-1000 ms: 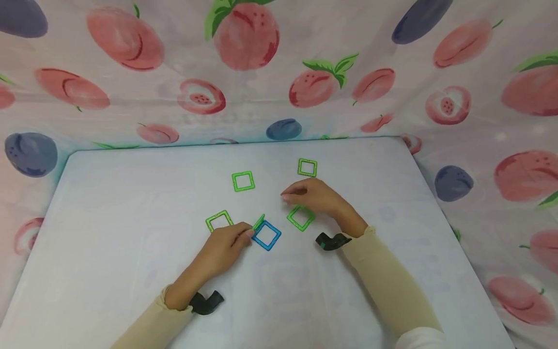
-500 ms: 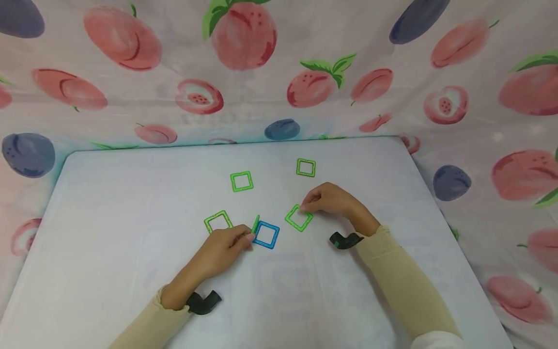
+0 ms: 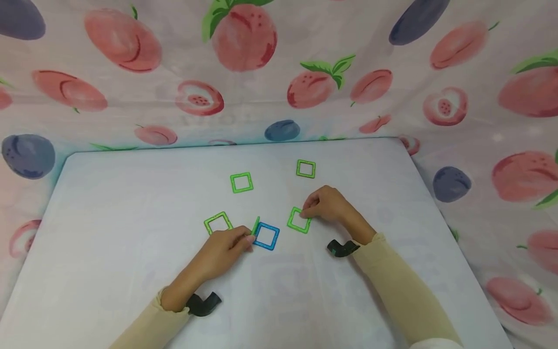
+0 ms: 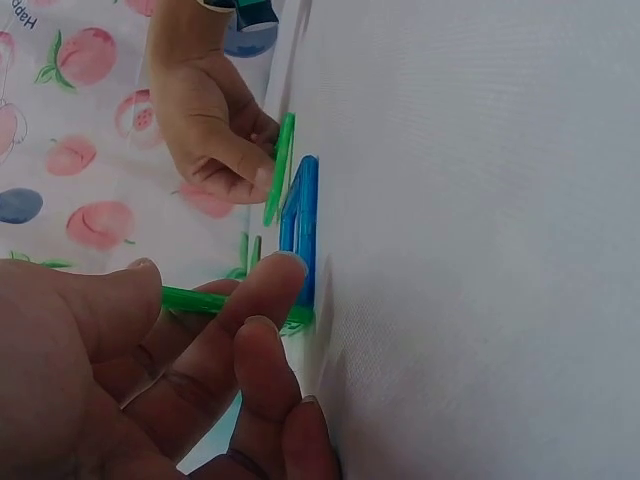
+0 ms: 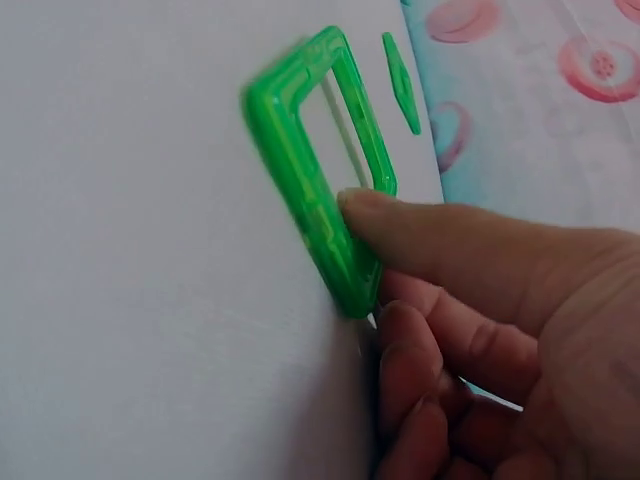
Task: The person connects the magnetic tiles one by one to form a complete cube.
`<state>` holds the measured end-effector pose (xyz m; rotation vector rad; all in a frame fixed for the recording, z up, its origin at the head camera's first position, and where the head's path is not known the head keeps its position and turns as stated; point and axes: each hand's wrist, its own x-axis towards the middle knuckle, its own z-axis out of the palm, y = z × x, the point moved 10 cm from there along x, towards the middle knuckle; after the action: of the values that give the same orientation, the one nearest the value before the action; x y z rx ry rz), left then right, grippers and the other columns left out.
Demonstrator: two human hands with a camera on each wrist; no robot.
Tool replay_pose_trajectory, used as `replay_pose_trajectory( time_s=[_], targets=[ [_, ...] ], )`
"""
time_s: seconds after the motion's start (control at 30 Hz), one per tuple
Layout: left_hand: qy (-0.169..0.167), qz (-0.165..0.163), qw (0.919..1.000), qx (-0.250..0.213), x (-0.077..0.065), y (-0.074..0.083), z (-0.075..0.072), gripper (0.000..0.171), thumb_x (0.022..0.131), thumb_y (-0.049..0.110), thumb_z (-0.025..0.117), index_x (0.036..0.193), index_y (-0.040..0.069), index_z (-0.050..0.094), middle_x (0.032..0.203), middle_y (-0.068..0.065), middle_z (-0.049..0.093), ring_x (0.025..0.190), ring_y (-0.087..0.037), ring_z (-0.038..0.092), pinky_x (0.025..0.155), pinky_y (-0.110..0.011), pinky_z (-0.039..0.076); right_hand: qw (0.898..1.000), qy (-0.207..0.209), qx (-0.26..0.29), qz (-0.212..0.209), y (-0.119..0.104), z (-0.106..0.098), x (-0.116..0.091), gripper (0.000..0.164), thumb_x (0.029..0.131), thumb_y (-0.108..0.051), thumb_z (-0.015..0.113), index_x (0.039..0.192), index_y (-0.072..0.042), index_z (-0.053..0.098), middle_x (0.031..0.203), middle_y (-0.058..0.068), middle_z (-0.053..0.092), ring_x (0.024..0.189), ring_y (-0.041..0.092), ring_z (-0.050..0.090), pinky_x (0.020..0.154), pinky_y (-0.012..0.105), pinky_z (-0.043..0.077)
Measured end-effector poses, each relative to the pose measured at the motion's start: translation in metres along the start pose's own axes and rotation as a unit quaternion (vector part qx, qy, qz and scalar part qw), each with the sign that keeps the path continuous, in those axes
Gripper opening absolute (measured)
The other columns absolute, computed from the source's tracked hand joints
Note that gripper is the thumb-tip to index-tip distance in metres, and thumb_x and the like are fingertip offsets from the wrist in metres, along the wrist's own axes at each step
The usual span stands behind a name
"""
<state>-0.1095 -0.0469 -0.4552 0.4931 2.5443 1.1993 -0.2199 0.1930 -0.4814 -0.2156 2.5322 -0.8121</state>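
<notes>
In the head view my left hand point(image 3: 224, 251) pinches a green square magnetic tile point(image 3: 255, 225), which stands on edge along the left side of a flat blue square tile point(image 3: 276, 238). The left wrist view shows that green tile point(image 4: 190, 299) between thumb and fingers, its lower edge by the blue tile point(image 4: 308, 230). To the right, my right hand point(image 3: 328, 204) pinches the near corner of another green square tile point(image 3: 290, 216). That tile point(image 5: 285, 150) looks tilted in the right wrist view, the thumb on its frame. Fingers partly hide both held tiles.
Behind my left hand lies a green square tile point(image 3: 214, 217), partly covered. Farther back are two more green tiles, one in the middle point(image 3: 243, 190) and one to the right point(image 3: 297, 168). A peach-printed cloth point(image 3: 253, 106) hangs beyond the white table point(image 3: 131, 218).
My right hand has come down onto the nearby green tile, gripped it and turned it slightly. The green tile in my left hand has become more upright beside the blue one, which turned a little.
</notes>
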Motion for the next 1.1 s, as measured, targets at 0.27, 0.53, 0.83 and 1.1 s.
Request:
replay_pose_trajectory(
  time_s=[0.27,0.53,0.83,1.1],
  targets=[
    [0.006,-0.003,1.0,0.003,0.001,-0.001,0.0,0.017,0.106,0.028,0.057,0.104,0.018,0.071,0.083,0.007,0.071,0.074,-0.006,0.056,0.07,-0.025,0.046,0.996,-0.062,0.058,-0.028,-0.004,0.001,-0.007,0.019,0.09,-0.029,0.078,0.083,-0.012,0.075,0.075,-0.002,0.061,0.082,0.019,0.05,0.073,0.032,0.039],
    [0.003,0.002,1.0,0.004,0.001,0.001,0.001,0.019,0.106,0.029,0.056,0.103,0.018,0.071,0.081,0.006,0.07,0.071,-0.006,0.055,0.067,-0.024,0.045,0.981,-0.124,0.132,-0.064,-0.02,0.008,-0.009,0.023,0.097,-0.03,0.07,0.09,-0.01,0.076,0.083,-0.003,0.057,0.087,0.019,0.047,0.077,0.032,0.037],
    [0.0,-0.005,1.0,0.001,-0.002,0.0,0.0,0.019,0.106,0.03,0.057,0.103,0.017,0.071,0.079,0.005,0.069,0.07,-0.006,0.054,0.064,-0.024,0.044,0.965,-0.17,0.177,-0.089,-0.051,0.028,0.004,0.026,0.098,-0.024,0.068,0.099,0.001,0.073,0.08,0.0,0.055,0.08,0.019,0.045,0.073,0.031,0.037],
    [0.003,-0.004,1.0,-0.001,0.001,-0.002,0.001,0.017,0.106,0.029,0.057,0.102,0.018,0.071,0.077,0.005,0.067,0.068,-0.007,0.054,0.063,-0.024,0.044,0.959,-0.187,0.211,-0.04,-0.05,0.044,0.021,0.028,0.099,-0.025,0.069,0.094,0.003,0.072,0.071,-0.001,0.055,0.069,0.017,0.044,0.064,0.028,0.034]
  ],
)
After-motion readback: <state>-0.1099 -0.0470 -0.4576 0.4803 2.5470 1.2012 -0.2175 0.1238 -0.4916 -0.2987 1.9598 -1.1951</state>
